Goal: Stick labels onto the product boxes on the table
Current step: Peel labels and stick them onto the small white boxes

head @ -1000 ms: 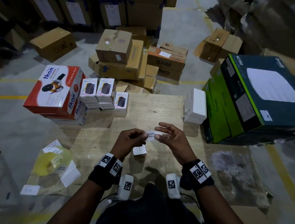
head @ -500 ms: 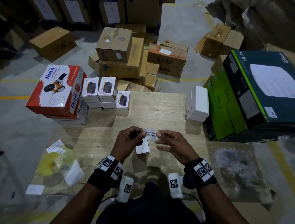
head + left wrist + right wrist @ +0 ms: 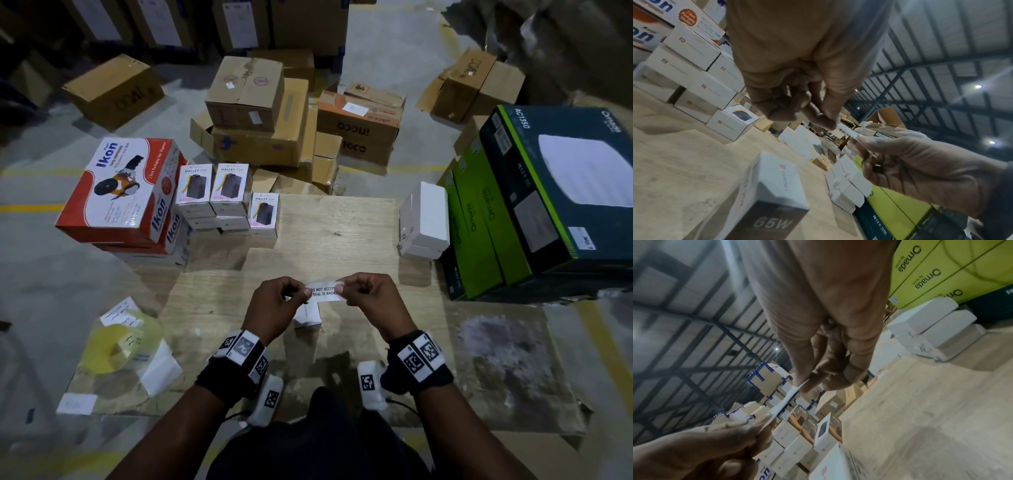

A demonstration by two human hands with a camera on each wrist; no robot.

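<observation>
Both hands, left hand (image 3: 274,305) and right hand (image 3: 371,301), pinch opposite ends of the label (image 3: 323,292), held above the small white box (image 3: 308,315) on the table (image 3: 342,233). Its backing seems partly peeled, though that is unclear. Slack could let the label fold onto itself or land crooked.

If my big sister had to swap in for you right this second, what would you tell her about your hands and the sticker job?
Left hand pinches one end of the seal label; right hand pinches the other end, label held up above the table.
The small white box stands right below the hands, on the table.
Done: a label is in the hands.
Left: press it onto that small box, then label the Halley boxes and the plain white boxes. More labels lie by the yellow roll at the left.
</observation>
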